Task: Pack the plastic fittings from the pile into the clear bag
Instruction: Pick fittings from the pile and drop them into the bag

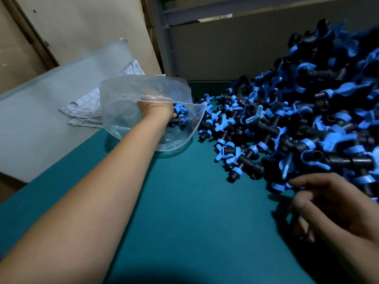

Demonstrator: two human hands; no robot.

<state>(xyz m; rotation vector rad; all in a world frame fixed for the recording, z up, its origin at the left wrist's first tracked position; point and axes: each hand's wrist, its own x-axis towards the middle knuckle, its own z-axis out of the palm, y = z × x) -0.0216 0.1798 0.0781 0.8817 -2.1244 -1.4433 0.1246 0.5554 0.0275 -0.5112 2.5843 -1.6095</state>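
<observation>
The left hand (155, 110) reaches inside the clear bag (143, 111), fingers curled round a few black-and-blue fittings (179, 117); the film blurs its knuckles. To its right, beyond the bag's mouth, lies the pile (297, 124) on the green table (184, 212). The right hand (328, 206), fingers loosely curled, touches the pile's near edge; whether it holds anything I cannot tell.

Single head view, looking forward-down, close over green table (184, 201); wide-angle.
</observation>
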